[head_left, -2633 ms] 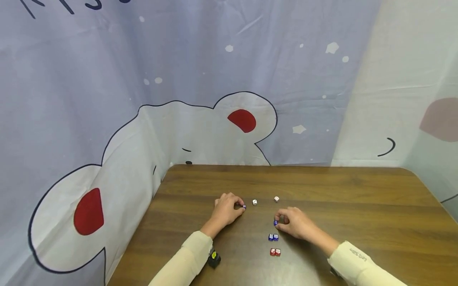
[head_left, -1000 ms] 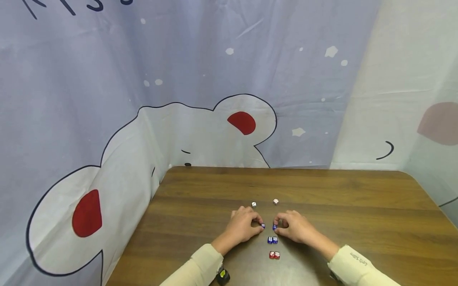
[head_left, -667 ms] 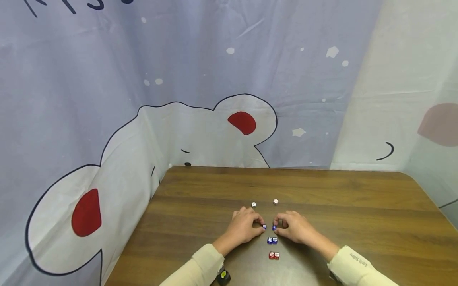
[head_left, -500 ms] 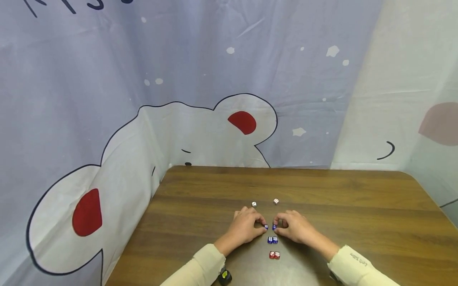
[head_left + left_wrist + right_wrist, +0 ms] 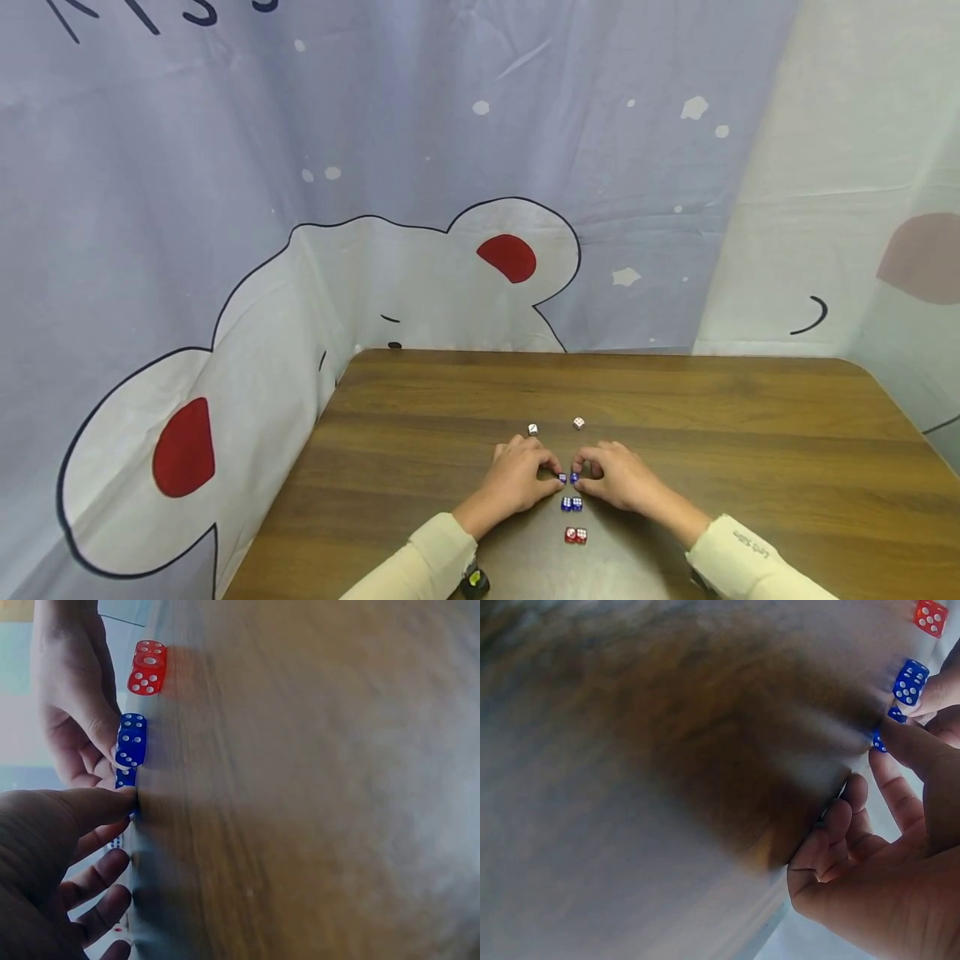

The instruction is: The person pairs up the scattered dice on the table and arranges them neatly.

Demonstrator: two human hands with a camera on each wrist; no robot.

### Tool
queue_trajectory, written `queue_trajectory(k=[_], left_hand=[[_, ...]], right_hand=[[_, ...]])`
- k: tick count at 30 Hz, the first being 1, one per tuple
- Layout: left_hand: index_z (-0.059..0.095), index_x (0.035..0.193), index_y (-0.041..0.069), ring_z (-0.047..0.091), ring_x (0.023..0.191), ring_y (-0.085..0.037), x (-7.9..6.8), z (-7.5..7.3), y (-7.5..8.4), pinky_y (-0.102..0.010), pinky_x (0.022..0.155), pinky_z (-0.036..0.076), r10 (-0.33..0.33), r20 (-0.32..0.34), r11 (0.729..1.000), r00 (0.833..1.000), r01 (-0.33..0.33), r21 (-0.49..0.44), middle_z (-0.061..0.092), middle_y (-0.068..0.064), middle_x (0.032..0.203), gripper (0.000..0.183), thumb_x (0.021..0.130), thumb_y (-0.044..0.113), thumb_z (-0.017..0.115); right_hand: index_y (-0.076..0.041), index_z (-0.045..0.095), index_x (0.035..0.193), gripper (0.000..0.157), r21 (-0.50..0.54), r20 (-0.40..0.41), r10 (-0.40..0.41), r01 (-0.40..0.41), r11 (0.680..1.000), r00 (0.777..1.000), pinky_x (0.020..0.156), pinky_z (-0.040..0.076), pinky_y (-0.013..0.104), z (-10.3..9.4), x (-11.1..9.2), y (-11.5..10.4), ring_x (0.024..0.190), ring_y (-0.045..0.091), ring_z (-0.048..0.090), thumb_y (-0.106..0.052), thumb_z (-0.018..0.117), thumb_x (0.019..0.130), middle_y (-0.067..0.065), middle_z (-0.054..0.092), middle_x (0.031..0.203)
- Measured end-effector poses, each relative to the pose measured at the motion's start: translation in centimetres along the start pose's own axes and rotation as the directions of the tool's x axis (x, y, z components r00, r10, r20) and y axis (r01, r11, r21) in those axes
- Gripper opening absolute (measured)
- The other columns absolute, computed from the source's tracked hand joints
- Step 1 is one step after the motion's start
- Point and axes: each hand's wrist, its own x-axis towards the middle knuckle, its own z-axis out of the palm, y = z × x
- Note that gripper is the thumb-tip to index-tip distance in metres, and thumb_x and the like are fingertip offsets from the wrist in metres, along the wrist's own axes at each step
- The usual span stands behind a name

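Note:
My left hand [image 5: 514, 475] pinches a blue die [image 5: 562, 478] between thumb and forefinger at the table surface. Facing it, my right hand [image 5: 624, 477] pinches another blue die [image 5: 574, 478]; a narrow gap shows between the two in the head view. Just nearer to me, two blue dice [image 5: 572, 504] sit side by side. Closer still lies a pair of red dice [image 5: 576, 535], also touching. The left wrist view shows the thumb [image 5: 105, 806] covering part of the held blue die [image 5: 126, 778]. In the right wrist view, fingers hide much of the right hand's die [image 5: 880, 741].
Beyond the hands lie two separate white dice, one at left [image 5: 533, 430] and one at right [image 5: 578, 423]. Everything rests on a brown wooden table [image 5: 720, 417]. A printed curtain [image 5: 420, 125] hangs along its far and left sides.
My left hand has brought its blue die from beside the left white die toward me and rightward, closing on the right hand's die. The right hand has stayed nearly still.

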Motion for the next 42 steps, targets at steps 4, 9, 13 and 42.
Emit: queue_trajectory(k=[4,9,13,42], left_hand=[[0.074,0.090,0.032,0.049,0.088,-0.005,0.08,0.14,0.09,-0.031,0.079,0.034,0.002,0.002,1.000,1.000,-0.002,0.005,0.059,0.019,0.089,0.015,0.083,0.042,0.082],[0.074,0.090,0.032,0.048,0.088,-0.005,0.10,0.21,0.18,-0.031,0.079,0.034,0.004,-0.002,1.000,1.000,-0.004,0.020,0.058,0.018,0.089,0.015,0.083,0.043,0.081],[0.074,0.089,0.033,0.048,0.087,-0.005,0.05,0.21,0.27,-0.030,0.078,0.033,0.001,-0.005,1.000,1.000,-0.001,0.024,0.058,0.019,0.088,0.015,0.082,0.044,0.081],[0.076,0.092,0.031,0.052,0.095,-0.006,0.36,0.28,0.60,-0.032,0.083,0.035,-0.033,0.020,0.999,0.999,0.033,0.002,0.059,0.017,0.093,0.018,0.080,0.044,0.083]], right_hand=[[-0.025,0.065,0.088,0.020,0.007,0.009,0.006,-0.006,1.000,1.000,0.062,0.035,0.027,-0.05,-0.05,-0.05,0.072,0.008,0.043,-0.027,0.083,0.080,-0.010,0.049,0.072],[-0.026,0.065,0.088,0.020,0.011,0.014,0.009,-0.009,1.000,1.000,0.063,0.035,0.028,-0.05,-0.09,-0.10,0.073,0.008,0.043,-0.027,0.084,0.080,-0.010,0.050,0.073],[-0.027,0.065,0.088,0.021,0.010,0.019,0.006,-0.006,1.000,1.000,0.063,0.035,0.028,0.01,-0.08,-0.05,0.073,0.008,0.044,-0.028,0.084,0.079,-0.011,0.049,0.073],[-0.025,0.066,0.091,0.022,0.019,0.022,-0.007,0.006,1.000,1.000,0.062,0.035,0.026,-0.25,0.02,0.15,0.072,0.007,0.043,-0.027,0.084,0.079,-0.012,0.049,0.072]])
